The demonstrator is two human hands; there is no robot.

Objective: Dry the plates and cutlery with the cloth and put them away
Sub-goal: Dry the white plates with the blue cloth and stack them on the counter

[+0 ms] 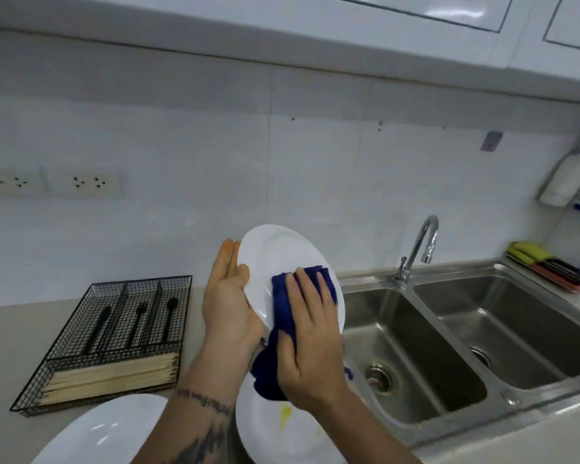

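I see my left hand (230,303) holding a white plate (282,259) upright by its left rim above the desk (10,333), the fingers (223,259) straight behind the plate and the thumb hooked over its front edge. My right hand (310,333) presses a blue cloth (283,306) flat against the plate's face; its fingers are nearly straight and spread over the cloth, and the rest of the cloth hangs below the palm. The plate is tilted, its face turned towards me, just left of the sink (426,333). Beneath the hands a second plate (275,433), marked with a yellow smear, lies at the sink's near left corner. A third plate (104,430) lies on the desk at lower left. Behind it stands a black wire tray (91,346): three black utensils (141,324) lie in its rear compartments, pale wooden sticks (114,376) in its front one. A tap (419,249) stands behind the double sink, and sponges (529,252) lie in a rack to the far right.
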